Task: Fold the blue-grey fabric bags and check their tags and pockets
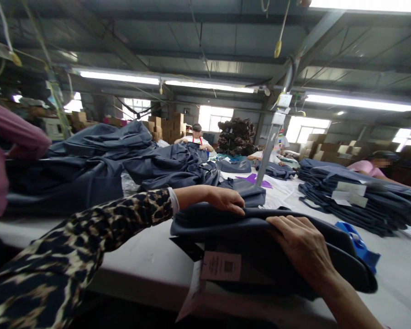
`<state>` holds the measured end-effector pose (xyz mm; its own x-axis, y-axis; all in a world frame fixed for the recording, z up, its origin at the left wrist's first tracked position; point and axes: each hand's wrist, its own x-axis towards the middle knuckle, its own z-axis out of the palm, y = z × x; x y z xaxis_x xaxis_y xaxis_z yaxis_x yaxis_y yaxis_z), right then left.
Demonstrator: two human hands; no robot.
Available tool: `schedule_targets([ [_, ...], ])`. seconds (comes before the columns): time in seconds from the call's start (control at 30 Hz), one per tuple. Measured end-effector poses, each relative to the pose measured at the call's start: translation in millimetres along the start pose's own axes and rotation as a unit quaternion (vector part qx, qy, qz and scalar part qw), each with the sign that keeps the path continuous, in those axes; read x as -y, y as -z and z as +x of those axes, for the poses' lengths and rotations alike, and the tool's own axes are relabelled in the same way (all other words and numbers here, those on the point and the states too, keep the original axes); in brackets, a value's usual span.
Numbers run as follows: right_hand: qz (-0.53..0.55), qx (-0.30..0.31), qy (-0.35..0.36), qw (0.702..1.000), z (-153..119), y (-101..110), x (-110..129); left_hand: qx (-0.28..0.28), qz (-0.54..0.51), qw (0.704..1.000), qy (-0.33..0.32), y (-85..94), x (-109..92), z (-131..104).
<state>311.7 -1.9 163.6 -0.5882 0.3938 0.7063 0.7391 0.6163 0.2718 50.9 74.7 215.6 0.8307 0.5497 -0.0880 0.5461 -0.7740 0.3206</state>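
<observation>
Item, principal: one dark bag (239,228), smooth-faced, at the near edge of the table (147,244), directly in front of me, its long upper edge running across my view.
Item, attached: one printed tag (222,266), pale, square code at its right, hanging against the bag's near face; wording too blurred to read.
Hands, two. My left hand (226,200), below a leopard-print sleeve (123,219), reaches across with fingers bent down onto the upper edge; whether they close on it I cannot tell. My right hand (303,246) grips the same edge further right, fingers curled over it.
Step in hand, by my judgement: handling and squaring the bag along its top, both hands on it at once.
Next move, by my judgement: calls for an even hold on both sides, the layers kept together and the tag hanging free, not folded under.
Adjacent: one blue tape dispenser (359,246), just beyond the bag's right end; one stack of dark bags (366,187), further right; one heap of dark goods (106,141), left; one purple piece (255,179), beyond, near the metal post (269,153).
</observation>
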Motion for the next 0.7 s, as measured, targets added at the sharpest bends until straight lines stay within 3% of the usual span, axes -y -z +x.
schedule_targets([
  [0.13, 0.024, 0.01, 0.023, 0.999, -1, 9, 12, -0.045, 0.174, 0.983, 0.046, 2.9, 5, 15],
  [0.3, 0.05, 0.041, -0.014, 0.998, 4, 19, 6, -0.086, 0.196, 0.974, 0.075, 10.9, 2, 30],
  [0.4, 0.075, 0.071, -0.069, 0.992, 9, 21, -14, -0.104, 0.142, 0.983, 0.058, 11.5, -7, 29],
  [0.53, 0.135, 0.159, -0.1, 0.973, 13, 19, -42, -0.132, 0.022, 0.991, 0.018, 7.0, -16, 22],
  [0.7, 0.157, 0.207, -0.086, 0.962, 16, 9, -59, -0.1, -0.133, 0.986, -0.029, 1.8, -17, 22],
])
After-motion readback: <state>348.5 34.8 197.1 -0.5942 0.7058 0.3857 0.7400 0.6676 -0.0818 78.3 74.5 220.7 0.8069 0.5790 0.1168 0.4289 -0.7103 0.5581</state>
